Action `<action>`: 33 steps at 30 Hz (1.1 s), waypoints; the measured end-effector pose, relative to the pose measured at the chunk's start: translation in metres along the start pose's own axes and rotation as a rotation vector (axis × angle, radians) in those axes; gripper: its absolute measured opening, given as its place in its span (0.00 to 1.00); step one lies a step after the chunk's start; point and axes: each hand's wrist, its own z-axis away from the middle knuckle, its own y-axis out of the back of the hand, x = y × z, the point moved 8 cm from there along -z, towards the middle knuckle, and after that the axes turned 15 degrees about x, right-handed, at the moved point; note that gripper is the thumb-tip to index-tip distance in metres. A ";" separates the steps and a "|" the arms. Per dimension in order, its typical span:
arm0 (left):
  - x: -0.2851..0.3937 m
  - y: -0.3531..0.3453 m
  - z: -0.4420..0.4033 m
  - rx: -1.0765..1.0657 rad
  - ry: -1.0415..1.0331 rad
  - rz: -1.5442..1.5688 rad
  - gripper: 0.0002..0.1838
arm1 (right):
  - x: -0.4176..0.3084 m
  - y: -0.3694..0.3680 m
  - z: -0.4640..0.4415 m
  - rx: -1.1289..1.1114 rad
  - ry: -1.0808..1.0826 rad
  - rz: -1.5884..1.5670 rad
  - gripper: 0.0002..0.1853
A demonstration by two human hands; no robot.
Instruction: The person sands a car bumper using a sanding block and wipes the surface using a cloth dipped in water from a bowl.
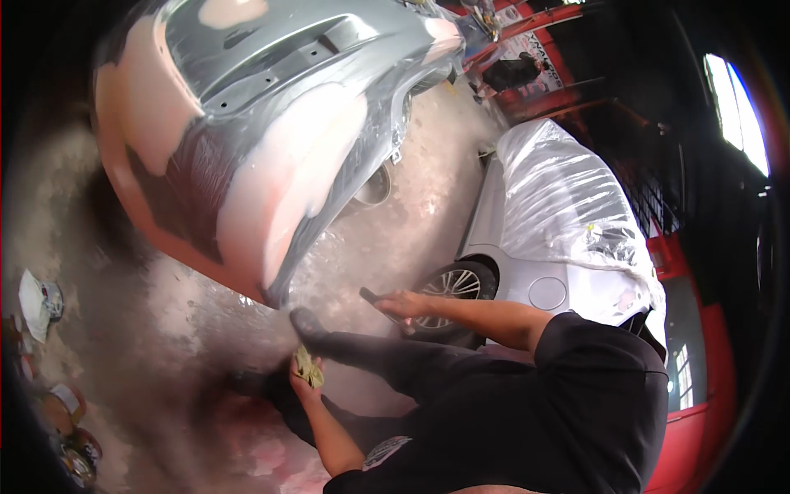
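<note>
My left hand is closed around a crumpled yellow-green cloth, held low near my legs. In my right hand there is a small dark block, its end sticking out past the fingers; the rest is hidden by the hand. Both hands are apart from the car. Ahead of them is a grey car body with large pale pinkish patches over its panels and corner. My shoe stands just below the car's lower corner.
A white car under clear plastic sheeting is close on my right, its wheel beside my right arm. Several cans and a white container stand on the dusty concrete floor at left.
</note>
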 end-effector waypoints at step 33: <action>0.277 -0.361 0.441 -0.317 -0.675 -0.704 0.21 | 0.029 0.096 0.088 0.455 -0.222 -1.263 0.29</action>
